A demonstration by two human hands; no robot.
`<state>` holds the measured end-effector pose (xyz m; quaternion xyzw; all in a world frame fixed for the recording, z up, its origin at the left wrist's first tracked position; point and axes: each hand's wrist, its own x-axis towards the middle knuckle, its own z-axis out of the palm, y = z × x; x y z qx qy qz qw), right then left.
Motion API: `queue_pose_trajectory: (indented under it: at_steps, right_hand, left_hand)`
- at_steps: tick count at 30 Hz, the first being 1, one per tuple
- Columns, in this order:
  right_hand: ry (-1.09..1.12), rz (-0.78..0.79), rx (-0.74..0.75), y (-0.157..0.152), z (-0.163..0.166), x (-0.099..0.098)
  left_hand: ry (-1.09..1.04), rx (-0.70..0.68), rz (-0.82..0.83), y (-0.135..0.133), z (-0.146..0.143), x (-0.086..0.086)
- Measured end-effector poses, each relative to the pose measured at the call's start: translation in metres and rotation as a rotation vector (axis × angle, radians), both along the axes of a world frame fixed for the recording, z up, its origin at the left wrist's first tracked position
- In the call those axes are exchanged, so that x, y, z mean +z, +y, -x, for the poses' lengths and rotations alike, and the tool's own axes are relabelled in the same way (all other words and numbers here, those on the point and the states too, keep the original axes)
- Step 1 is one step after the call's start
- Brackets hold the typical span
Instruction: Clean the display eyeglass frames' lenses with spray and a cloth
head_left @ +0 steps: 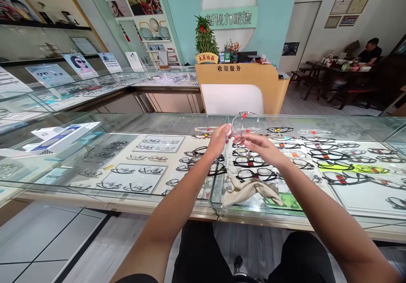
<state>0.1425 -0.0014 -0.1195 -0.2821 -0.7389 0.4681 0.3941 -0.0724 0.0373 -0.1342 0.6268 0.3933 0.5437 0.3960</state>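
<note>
Both of my hands hold a pair of clear-framed glasses (242,122) with a small red tag above the glass display counter (127,122). My left hand (218,139) pinches the left side of the frame with closed fingers. My right hand (258,145) grips the frame's lower middle, fingers curled. Below the hands, inside the case, lie several dark-framed glasses (253,174) in rows. A beige cloth (250,190) lies crumpled on the glass just in front of my right forearm.
A folded card stand (60,137) sits on the counter at the left. A wooden cashier desk (241,84) with a potted plant (205,39) stands behind the counter. A person sits at a dark table (342,69) at the far right. More display cases (79,90) run along the left.
</note>
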Motion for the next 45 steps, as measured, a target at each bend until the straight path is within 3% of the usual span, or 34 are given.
queue_pose_trajectory:
  at_steps: [8,15,27,35,40,45]
  right_hand:
    - [0.031,0.028,0.042,0.001,-0.002,0.002]
    - [0.205,0.074,-0.102,0.011,-0.005,-0.008]
    - [0.366,0.166,-0.066,0.015,0.001,-0.014]
    - [0.377,0.183,-0.061,0.016,-0.003,-0.012]
    - [0.457,0.235,-0.055,0.017,-0.007,-0.008]
    - [0.51,0.273,-0.033,0.021,-0.01,-0.007]
  left_hand:
    - [0.013,-0.057,0.085,-0.001,0.0,-0.006]
    - [0.205,-0.115,-0.041,-0.006,-0.001,-0.003]
    - [0.348,-0.127,-0.08,-0.014,-0.009,-0.005]
    - [0.24,-0.09,-0.053,-0.019,-0.01,0.002]
    - [0.084,0.09,-0.039,-0.017,0.024,0.01]
    - [0.08,0.581,0.05,-0.006,0.111,-0.009]
